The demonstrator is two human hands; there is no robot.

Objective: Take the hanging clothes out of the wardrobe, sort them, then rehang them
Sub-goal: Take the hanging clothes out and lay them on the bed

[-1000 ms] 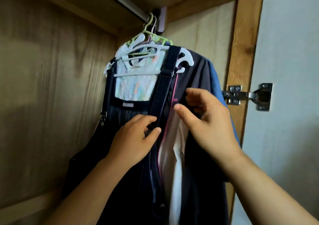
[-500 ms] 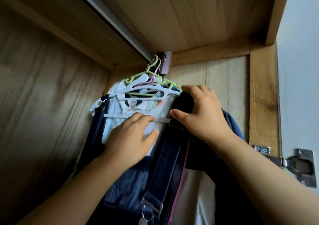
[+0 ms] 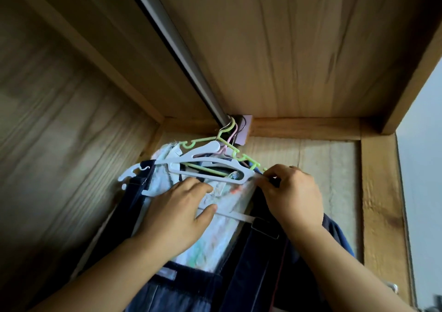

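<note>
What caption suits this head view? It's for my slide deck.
Both hands, left hand and right hand, grip the white hanger on the wardrobe rail.

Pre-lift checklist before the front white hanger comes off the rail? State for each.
1. Left hand on white hanger, thumb under its lower bar: ok.
2. Right hand pinching hanger's right end: ok.
3. Hook seated on rail: ok, bunched with the green hanger hook.
4. Hooks free of each other: cannot tell.
5. Dungaree strap on left hanger end: ok.
6. Rail space leftward: ok.
</note>
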